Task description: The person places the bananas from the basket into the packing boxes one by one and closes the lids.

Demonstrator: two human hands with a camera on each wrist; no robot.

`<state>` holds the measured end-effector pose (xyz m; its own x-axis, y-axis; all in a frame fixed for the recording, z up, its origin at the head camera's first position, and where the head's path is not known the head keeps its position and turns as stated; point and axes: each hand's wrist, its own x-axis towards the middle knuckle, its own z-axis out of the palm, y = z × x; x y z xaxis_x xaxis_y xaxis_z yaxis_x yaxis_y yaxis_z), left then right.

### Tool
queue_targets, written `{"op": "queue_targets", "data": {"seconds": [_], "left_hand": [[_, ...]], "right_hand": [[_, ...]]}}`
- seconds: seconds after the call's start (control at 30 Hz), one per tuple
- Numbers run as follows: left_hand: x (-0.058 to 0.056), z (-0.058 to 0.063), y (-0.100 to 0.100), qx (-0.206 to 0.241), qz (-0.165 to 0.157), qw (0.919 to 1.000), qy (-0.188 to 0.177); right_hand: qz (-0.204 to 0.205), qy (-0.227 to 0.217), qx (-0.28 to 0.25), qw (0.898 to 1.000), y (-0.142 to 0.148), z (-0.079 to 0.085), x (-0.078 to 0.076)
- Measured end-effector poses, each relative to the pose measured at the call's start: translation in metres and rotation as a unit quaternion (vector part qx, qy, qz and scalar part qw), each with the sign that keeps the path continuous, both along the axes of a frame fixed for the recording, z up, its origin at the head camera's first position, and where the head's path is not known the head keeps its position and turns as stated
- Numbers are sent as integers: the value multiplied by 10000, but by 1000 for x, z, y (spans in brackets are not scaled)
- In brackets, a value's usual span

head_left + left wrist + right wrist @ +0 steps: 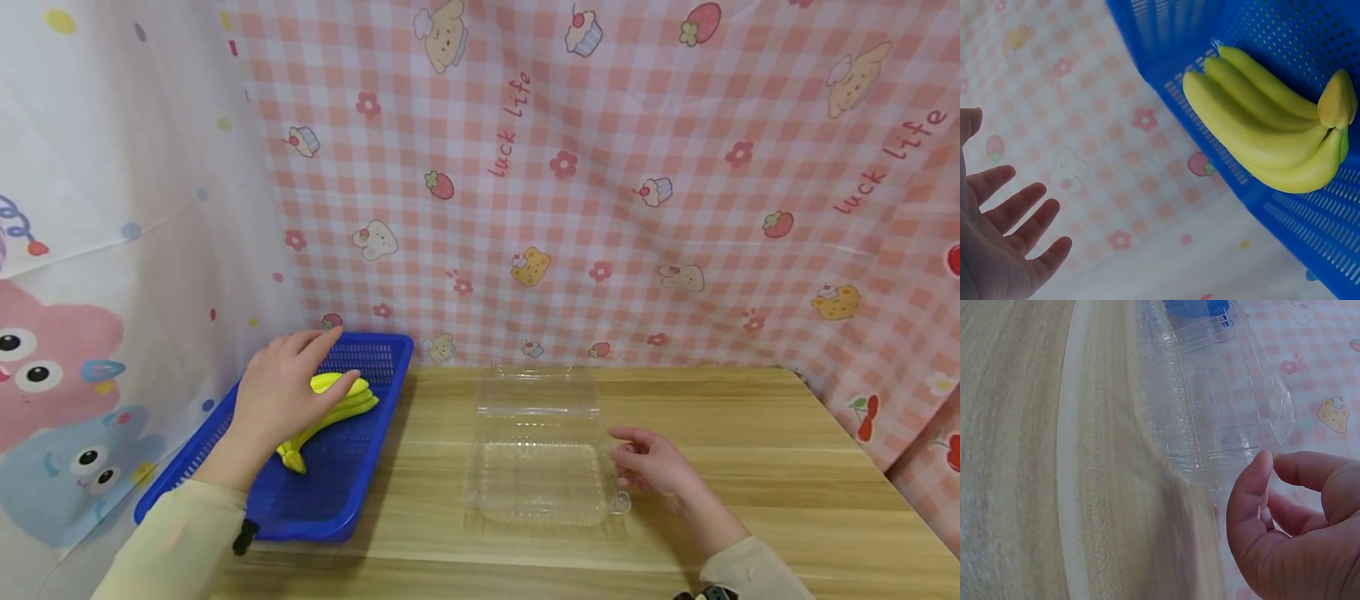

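Note:
A bunch of yellow bananas [347, 407] lies in a blue plastic basket [307, 528] on the left of the table. Over it reaches my left hand [281, 387], fingers spread and holding nothing; in the left wrist view the bananas [1266, 125] sit in the basket, apart from that hand [1010, 231]. A clear plastic clamshell box [540, 479] stands with its lid [538, 392] raised toward the back. My right hand [660, 467] is at its right side, and in the right wrist view the thumb and forefinger [1254, 487] pinch the rim of the box [1210, 406].
The wooden table [750, 467] ends at a pink checked cloth [600, 208] hanging behind it. A white patterned cloth [150, 167] hangs along the left side, close to the basket. Bare tabletop lies between the basket and the box.

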<state>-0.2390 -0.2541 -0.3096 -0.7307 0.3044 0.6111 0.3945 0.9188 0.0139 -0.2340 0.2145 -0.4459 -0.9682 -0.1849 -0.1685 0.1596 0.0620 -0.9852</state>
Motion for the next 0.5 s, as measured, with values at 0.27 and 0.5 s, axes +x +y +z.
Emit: {"op": "queue_targets", "data": {"seconds": [0.27, 0.5], "left_hand": [[-17, 3, -10, -11, 187, 9994, -290], [-32, 3, -15, 156, 246, 9974, -653]], "right_hand": [[62, 55, -128, 9999, 0, -1, 0], [27, 59, -137, 9999, 1, -1, 1]]}}
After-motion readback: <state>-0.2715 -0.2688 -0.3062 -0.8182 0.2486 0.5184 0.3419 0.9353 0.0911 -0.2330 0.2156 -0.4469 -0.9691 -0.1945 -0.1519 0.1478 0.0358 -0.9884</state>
